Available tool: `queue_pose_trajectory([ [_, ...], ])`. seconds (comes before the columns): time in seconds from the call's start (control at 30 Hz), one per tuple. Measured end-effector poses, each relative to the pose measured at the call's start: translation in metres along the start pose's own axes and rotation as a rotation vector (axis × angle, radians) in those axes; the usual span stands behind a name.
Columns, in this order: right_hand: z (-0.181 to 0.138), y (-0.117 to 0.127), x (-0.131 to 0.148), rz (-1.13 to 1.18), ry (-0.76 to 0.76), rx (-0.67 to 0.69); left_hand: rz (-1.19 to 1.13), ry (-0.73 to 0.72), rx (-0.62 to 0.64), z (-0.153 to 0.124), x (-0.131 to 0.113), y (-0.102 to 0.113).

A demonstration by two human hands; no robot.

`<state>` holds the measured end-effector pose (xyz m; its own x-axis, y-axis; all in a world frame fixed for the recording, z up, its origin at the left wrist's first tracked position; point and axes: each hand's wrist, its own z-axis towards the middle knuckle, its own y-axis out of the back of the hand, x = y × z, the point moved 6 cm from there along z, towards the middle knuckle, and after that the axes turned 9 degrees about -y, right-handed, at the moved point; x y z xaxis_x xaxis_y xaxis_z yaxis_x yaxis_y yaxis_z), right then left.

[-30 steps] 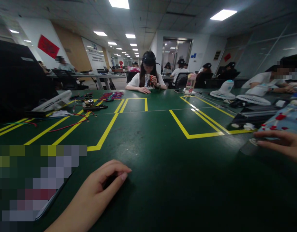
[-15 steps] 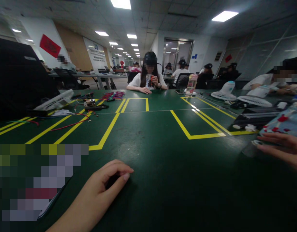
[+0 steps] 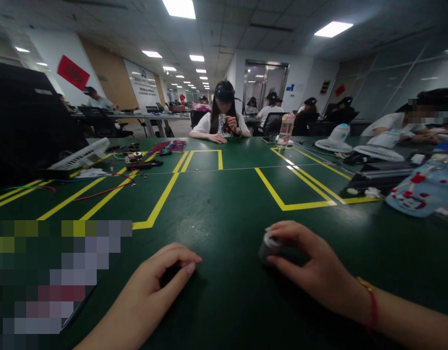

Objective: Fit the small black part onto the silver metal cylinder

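Since half a second ago the right hand (image 3: 315,267) has come in from the far right edge of the table (image 3: 227,204) to its middle, bringing a small grey cylinder (image 3: 267,247) with it. The hand now lies palm down with fingers and thumb wrapped around the cylinder, which rests on the green top on its side, its pale end facing left. A red cord (image 3: 370,302) circles that wrist.

The left hand (image 3: 162,279) has not shifted. It rests on the table near the cylinder, to its left and a little closer to the camera, curled into a loose fist with thumb tip against forefinger. Whether anything sits in the dark hollow under it cannot be told.

Yellow lines (image 3: 162,197) mark boxes on the table beyond both hands. A blue pouch (image 3: 424,189) with red spots lies to the right, well apart from the right hand. Red wires (image 3: 107,188) trail at the left. Farther off stand a bottle (image 3: 285,130) and a white fan (image 3: 336,140), and a person (image 3: 220,127) sits at the table's far edge.
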<state>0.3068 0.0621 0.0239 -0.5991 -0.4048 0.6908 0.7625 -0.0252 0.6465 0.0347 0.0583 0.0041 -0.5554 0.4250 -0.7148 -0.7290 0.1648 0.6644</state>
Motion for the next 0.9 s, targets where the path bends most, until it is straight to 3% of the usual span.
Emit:
queue_pose_trajectory([
  [0.1,0.01,-0.038,0.037,0.087,0.101,0.113,0.004,-0.013,0.007,-0.002,0.001,0.0],
  [0.2,0.015,-0.051,0.043,0.104,0.118,0.154,0.014,-0.018,-0.005,0.0,0.0,0.0],
  [0.33,0.015,-0.051,0.03,0.109,0.032,0.172,0.031,-0.016,-0.017,0.014,-0.018,-0.004],
  [0.47,0.012,-0.052,0.02,0.162,-0.076,0.176,0.029,-0.154,-0.006,0.036,-0.054,-0.015],
  [0.6,0.013,-0.055,0.02,0.198,-0.09,0.215,0.049,-0.202,-0.007,0.05,-0.072,-0.024],
  [0.77,0.016,-0.054,0.023,0.192,-0.118,0.273,-0.003,-0.202,-0.091,0.051,-0.075,-0.012],
  [0.9,0.016,-0.045,0.02,0.093,-0.105,0.254,0.072,-0.086,-0.094,0.045,-0.055,-0.007],
])
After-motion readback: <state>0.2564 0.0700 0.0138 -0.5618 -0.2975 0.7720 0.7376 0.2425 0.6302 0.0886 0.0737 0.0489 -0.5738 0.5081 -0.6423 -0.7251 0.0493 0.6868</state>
